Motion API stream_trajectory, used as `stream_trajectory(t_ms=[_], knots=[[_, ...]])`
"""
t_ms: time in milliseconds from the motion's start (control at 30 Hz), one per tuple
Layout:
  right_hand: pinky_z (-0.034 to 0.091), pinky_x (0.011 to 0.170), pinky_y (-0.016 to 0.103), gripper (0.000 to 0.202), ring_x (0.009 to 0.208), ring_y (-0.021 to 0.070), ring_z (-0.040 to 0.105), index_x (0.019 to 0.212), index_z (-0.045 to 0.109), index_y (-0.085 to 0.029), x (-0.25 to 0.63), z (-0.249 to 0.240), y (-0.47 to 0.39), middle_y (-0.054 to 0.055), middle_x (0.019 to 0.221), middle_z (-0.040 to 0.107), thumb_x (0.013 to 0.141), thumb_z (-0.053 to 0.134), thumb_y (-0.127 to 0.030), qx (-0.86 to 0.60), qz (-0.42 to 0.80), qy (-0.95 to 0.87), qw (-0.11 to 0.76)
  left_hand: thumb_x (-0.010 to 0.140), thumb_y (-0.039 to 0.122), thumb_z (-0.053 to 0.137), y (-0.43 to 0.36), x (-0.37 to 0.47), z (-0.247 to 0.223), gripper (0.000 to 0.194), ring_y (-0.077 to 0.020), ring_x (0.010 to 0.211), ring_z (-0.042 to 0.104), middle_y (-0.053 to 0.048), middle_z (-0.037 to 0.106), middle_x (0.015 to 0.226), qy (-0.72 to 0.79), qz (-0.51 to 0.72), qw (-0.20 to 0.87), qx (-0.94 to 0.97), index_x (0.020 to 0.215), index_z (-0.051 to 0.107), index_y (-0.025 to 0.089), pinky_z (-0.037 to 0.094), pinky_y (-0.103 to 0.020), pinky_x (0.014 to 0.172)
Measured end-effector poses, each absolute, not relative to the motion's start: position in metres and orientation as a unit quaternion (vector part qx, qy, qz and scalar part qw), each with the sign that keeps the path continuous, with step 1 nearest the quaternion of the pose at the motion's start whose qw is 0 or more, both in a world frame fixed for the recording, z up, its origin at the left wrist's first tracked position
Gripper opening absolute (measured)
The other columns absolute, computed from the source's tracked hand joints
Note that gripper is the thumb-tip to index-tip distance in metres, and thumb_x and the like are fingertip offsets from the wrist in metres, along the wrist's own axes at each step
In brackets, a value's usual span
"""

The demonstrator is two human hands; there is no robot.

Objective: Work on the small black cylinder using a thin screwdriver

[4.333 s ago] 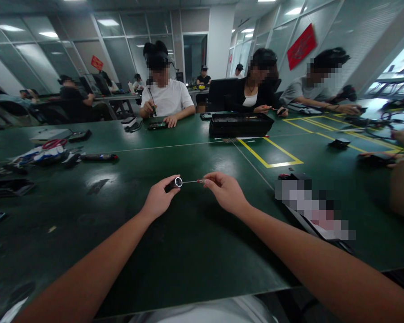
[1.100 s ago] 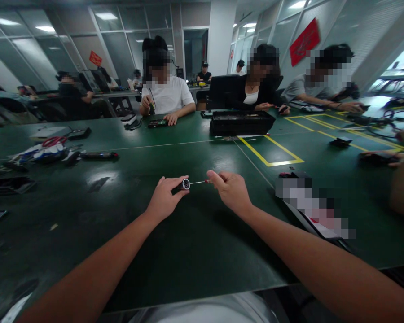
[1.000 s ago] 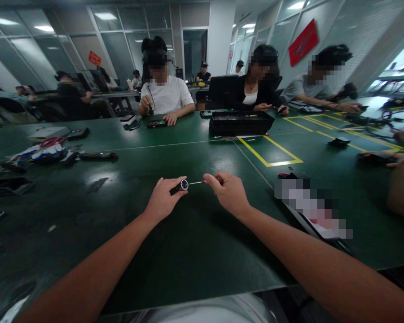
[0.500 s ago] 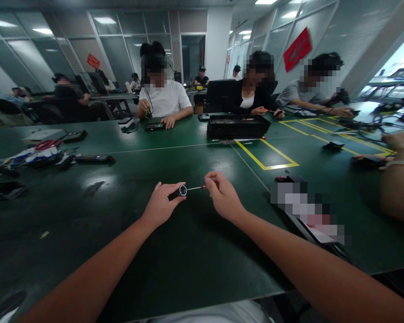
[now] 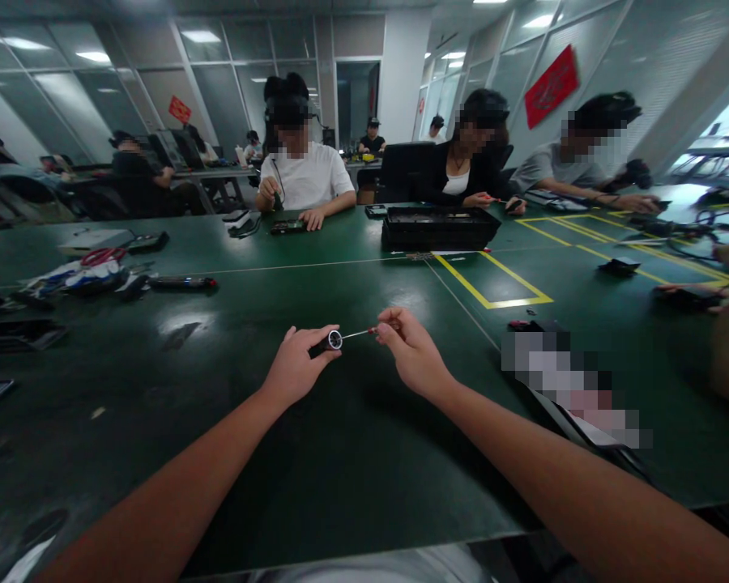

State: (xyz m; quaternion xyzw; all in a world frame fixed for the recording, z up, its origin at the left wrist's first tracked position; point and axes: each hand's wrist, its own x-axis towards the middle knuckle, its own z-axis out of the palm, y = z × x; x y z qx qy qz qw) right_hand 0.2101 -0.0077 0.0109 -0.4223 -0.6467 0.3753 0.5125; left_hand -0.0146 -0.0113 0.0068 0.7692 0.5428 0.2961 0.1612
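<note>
My left hand (image 5: 295,364) is closed around a short black cylinder (image 5: 334,340) with a pale ring at its open end, which faces right and toward me. What kind of part it is I cannot make out. A screwdriver (image 5: 357,333) with a thin metal shaft and a reddish handle is pinched in my right hand (image 5: 410,344). Its shaft points left, and the tip meets the ringed end of the cylinder; whether it goes inside is too small to tell. Both hands are above the green table (image 5: 316,486).
A long black casing (image 5: 441,231) lies beyond my hands, near yellow tape (image 5: 516,304). To the left are a dark pen-shaped tool (image 5: 182,282) and a cluttered pile (image 5: 78,275). A pixelated pale item (image 5: 574,389) lies by my right forearm. Co-workers sit across and at the right.
The whole view has shifted slightly, so things appear farther right. My hands keep their grip on the cylinder and the screwdriver, with the cylinder's ringed end turned a little more toward me.
</note>
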Motion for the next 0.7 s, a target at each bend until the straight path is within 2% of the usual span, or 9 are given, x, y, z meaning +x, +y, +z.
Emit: stream_trajectory(t_ms=[100,200,367,500,700], knots=[[0.048,0.07,0.032,0.02,0.075,0.0171,0.059,0.101,0.059,-0.022,0.21,0.014,-0.008,0.001,0.082,0.062,0.096,0.053,-0.041,-0.411,0.395,-0.645,0.509,0.089,0.032,0.068,-0.012,-0.015,0.008,0.042,-0.0255,0.113,0.061,-0.003,0.07,0.121,0.543,0.296,0.161,0.769,0.131,0.063,0.032,0.022,-0.06,0.118],[0.046,0.064,0.031,0.031,0.066,0.0155,0.055,0.093,0.062,-0.022,0.209,0.017,-0.011,0.001,0.076,0.06,0.099,0.045,-0.047,-0.425,0.374,-0.649,0.508,0.089,0.033,0.068,-0.012,-0.015,0.007,0.042,-0.0258,0.117,0.06,-0.002,0.07,0.123,0.54,0.289,0.165,0.773,0.131,0.062,0.034,0.017,-0.062,0.119],[0.047,0.069,0.032,0.022,0.075,0.0168,0.058,0.112,0.061,-0.025,0.209,0.013,-0.013,0.002,0.089,0.065,0.098,0.049,-0.037,-0.434,0.356,-0.642,0.522,0.09,0.034,0.067,-0.011,-0.014,0.005,0.042,-0.0249,0.114,0.061,-0.002,0.07,0.122,0.538,0.299,0.154,0.773,0.131,0.062,0.034,0.021,-0.061,0.118],[0.05,0.076,0.034,0.02,0.079,0.017,0.061,0.102,0.063,-0.022,0.208,0.012,-0.007,0.003,0.088,0.067,0.091,0.06,-0.038,-0.407,0.415,-0.582,0.568,0.09,0.035,0.067,-0.013,-0.014,0.006,0.041,-0.0249,0.113,0.062,-0.002,0.07,0.121,0.535,0.296,0.149,0.777,0.131,0.062,0.034,0.022,-0.062,0.117],[0.051,0.067,0.033,0.028,0.059,0.0125,0.052,0.081,0.062,-0.02,0.211,0.009,0.006,-0.003,0.065,0.056,0.082,0.069,-0.048,-0.375,0.618,-0.386,0.573,0.091,0.033,0.066,-0.014,-0.014,0.012,0.041,-0.0254,0.126,0.055,-0.003,0.065,0.132,0.519,0.3,0.127,0.79,0.132,0.061,0.035,0.013,-0.064,0.12]])
